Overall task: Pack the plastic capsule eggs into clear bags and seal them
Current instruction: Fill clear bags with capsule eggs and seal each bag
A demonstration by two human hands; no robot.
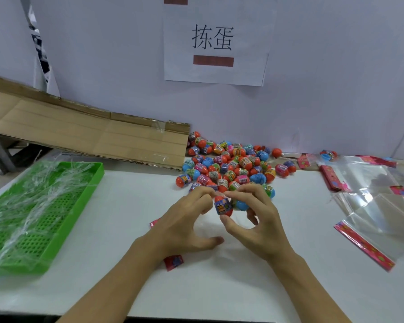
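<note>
A heap of plastic capsule eggs (229,164), orange, blue and pink with printed labels, lies at the back middle of the white table (126,206). In front of it my right hand (254,220) grips an orange egg (223,207) and a blue egg (240,205) between thumb and fingers. My left hand (187,220) touches the top of the orange egg with its fingertips, thumb spread low. A thin clear film seems to sit around the two eggs; I cannot tell for sure. Clear bags (378,217) with red printed headers lie at the right.
A green perforated tray (33,213) covered with clear film strips sits at the left. A flattened cardboard sheet (91,134) leans at the back left. A small red wrapper piece (173,262) lies under my left wrist. A paper sign (215,40) hangs on the wall behind.
</note>
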